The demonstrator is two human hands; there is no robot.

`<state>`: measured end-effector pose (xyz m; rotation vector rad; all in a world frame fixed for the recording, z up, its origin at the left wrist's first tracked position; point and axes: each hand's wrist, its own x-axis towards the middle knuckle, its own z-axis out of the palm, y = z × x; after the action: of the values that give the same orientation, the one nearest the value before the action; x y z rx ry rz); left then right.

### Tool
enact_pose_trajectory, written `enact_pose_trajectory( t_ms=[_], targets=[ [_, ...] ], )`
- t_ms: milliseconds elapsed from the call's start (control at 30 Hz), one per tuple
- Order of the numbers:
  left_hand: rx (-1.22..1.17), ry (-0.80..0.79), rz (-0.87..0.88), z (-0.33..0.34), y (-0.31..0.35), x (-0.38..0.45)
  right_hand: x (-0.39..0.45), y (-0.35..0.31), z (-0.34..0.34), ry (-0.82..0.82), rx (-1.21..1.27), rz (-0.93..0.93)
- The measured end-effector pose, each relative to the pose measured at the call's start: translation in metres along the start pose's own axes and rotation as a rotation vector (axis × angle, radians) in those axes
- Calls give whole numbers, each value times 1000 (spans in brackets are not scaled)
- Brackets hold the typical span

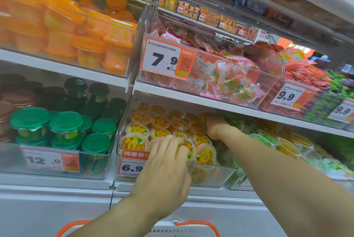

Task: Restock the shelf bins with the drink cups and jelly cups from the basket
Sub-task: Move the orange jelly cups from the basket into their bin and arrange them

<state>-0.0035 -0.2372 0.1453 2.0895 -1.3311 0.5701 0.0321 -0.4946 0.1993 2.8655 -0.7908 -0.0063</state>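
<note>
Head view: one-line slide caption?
Left hand sets an orange jelly cup into the clear bin; right hand reaches deeper.

— What does the person have on their arms?

— Nothing that shows. Both forearms are bare from the bottom edge of the view up to the wrists; no sleeve or cuff comes into sight.

— Gloves, then?

— None. The left hand [164,168] is bare, with no ring visible on the fingers that show, and no watch or band at that wrist.

— And the other one?

— The right hand [215,125] is bare too, though only its back and wrist show. That wrist carries no strap or bracelet. Nails cannot be made out on either hand.
</note>
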Motion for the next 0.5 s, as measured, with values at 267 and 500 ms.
enact_pose_trajectory(
  t_ms=[267, 500],
  targets=[
    [-197, -381, 203, 30, 18, -45, -107, -10, 19, 699, 594, -170],
    [158, -1075, -489, 126, -28, -158, -213, -72, 155, 531, 1093, -27]
  ],
)
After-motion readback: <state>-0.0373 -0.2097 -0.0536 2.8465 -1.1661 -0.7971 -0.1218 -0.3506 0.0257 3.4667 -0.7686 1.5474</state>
